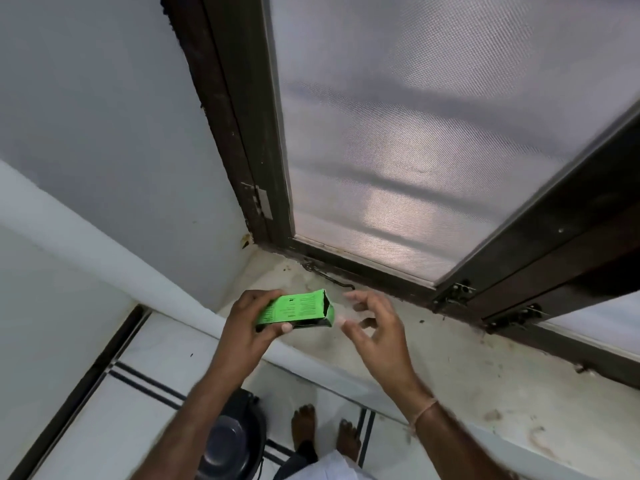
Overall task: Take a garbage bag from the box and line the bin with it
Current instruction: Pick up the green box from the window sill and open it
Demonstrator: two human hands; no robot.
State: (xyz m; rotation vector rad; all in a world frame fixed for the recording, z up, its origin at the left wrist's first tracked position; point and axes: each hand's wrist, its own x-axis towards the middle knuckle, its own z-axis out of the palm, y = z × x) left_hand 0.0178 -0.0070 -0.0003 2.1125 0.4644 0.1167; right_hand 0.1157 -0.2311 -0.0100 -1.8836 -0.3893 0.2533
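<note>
A small green box (298, 310) with black print is held over the window sill, its open dark end facing right. My left hand (247, 327) grips it around its left half. Just to the right of the open end my right hand (372, 330) hovers with fingers spread and curled, holding nothing. No bag shows at the box's opening. Down on the floor by my feet stands a dark round bin (230, 441), partly hidden behind my left forearm.
A stained stone sill (467, 368) runs under a dark-framed window with a mesh screen (433, 133). A metal hook latch (329, 277) lies at the sill's back. White walls close in on the left. The floor is white tile with dark stripes.
</note>
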